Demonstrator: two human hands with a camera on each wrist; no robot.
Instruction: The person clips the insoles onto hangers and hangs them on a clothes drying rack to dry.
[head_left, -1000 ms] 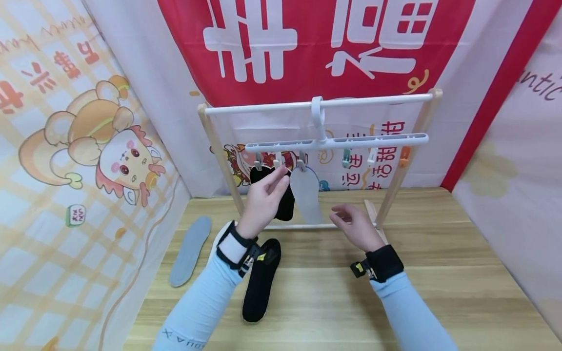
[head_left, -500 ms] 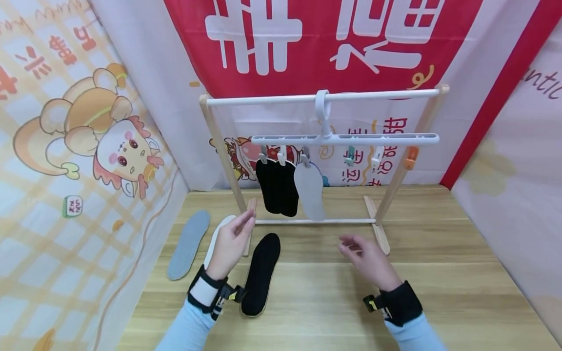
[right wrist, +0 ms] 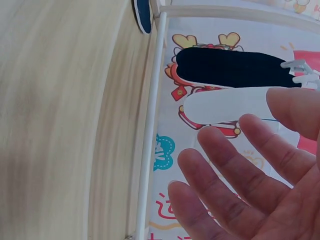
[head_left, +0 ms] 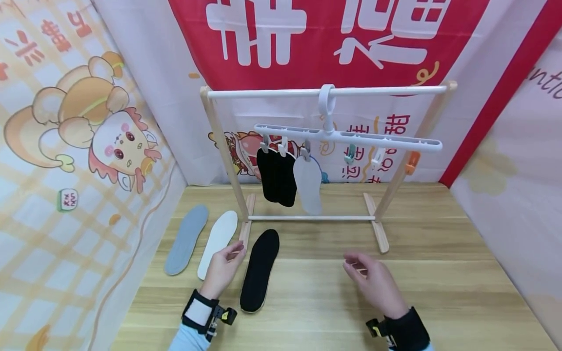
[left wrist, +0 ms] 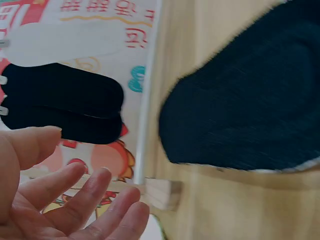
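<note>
My left hand [head_left: 223, 269] hovers over the table's left side, fingers loosely bent and holding nothing. It is between a white insole [head_left: 218, 242] and a black insole [head_left: 260, 271], partly covering the white one. A grey insole [head_left: 187, 240] lies farther left. My right hand [head_left: 373, 282] is above the table at right, relaxed, with nothing in its fingers. From a white clip hanger [head_left: 347, 137] hang overlapping black insoles [head_left: 276, 177] and a whitish insole [head_left: 308, 185], each held by clips. In the left wrist view, the lying black insole [left wrist: 245, 100] appears large beside the spread fingers.
A rack with wooden legs [head_left: 381, 236] and a white top bar [head_left: 276, 93] carries the hanger. Green [head_left: 350, 154], white [head_left: 377, 157] and orange clips [head_left: 411, 163] dangle at its right half. Printed cloth walls [head_left: 101, 204] border the wooden table [head_left: 325, 282].
My left hand has come down and left from the hanging insoles to the table insoles. The right hand has drawn back toward me. The hanger has swung slightly, with its insoles still clipped.
</note>
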